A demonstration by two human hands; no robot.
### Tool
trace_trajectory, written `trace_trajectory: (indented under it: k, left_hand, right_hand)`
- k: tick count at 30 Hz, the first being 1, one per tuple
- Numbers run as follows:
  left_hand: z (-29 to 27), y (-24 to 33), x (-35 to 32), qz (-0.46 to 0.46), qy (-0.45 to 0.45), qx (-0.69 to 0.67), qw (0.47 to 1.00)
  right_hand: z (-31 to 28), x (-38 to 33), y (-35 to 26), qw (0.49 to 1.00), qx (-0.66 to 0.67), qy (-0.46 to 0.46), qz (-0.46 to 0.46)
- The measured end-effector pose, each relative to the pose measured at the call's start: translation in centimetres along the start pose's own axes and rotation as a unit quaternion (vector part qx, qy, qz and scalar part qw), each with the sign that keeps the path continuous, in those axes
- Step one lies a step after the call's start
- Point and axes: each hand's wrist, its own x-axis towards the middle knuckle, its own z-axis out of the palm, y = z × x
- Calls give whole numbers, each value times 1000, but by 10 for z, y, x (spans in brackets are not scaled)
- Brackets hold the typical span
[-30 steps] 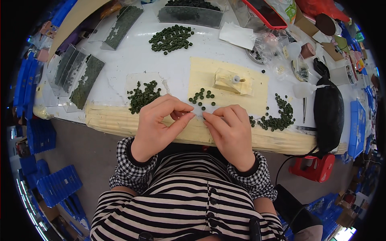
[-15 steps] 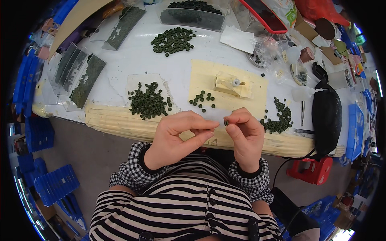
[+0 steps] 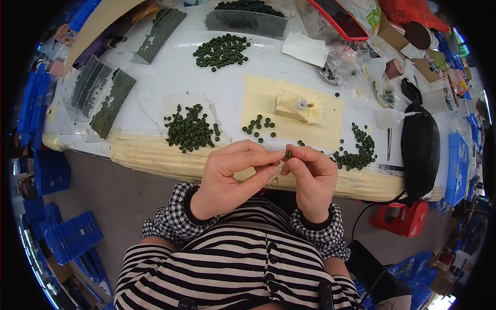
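Observation:
My right hand [image 3: 313, 175] pinches a small dark green round piece [image 3: 288, 154] between thumb and forefinger. My left hand [image 3: 232, 173] meets it from the left, forefinger tip touching or nearly touching the piece. The left fingers are drawn together; a dark speck shows near their tips, too small to name. Both hands hover over the table's near edge. Beyond them, several similar pieces [image 3: 260, 125] lie by a yellow sheet [image 3: 253, 88]. On the sheet stands a tape-wrapped block [image 3: 292, 108] with a small peg. Larger piles lie left [image 3: 191, 132] and right [image 3: 361, 150].
Another green pile [image 3: 221, 52] lies farther back. Clear bins [image 3: 245, 23] of dark pieces line the back and left. At right are a white squeeze bottle [image 3: 387, 120], tweezers [image 3: 389, 144], a black bag [image 3: 419, 150] and a red-cased phone [image 3: 338, 19]. A red stool [image 3: 403, 219] stands below.
My right hand has shifted slightly left and up with the green piece. My left fingertips, apart from it before, are now up against or very close to it.

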Motion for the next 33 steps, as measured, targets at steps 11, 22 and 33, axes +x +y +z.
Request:
trace_trajectory:
  k: [11, 22, 33]
  left_hand:
    - [-1, 0, 0, -2, 1, 3, 1000]
    - [0, -2, -2, -7, 1, -13, 1000]
    - [2, -4, -1, -118, 29, -185, 975]
  right_hand:
    - [3, 2, -1, 1000, -3, 5, 6]
    - [3, 2, -3, 996, -86, 9, -32]
    - [3, 8, -7, 938, -289, 1, -193]
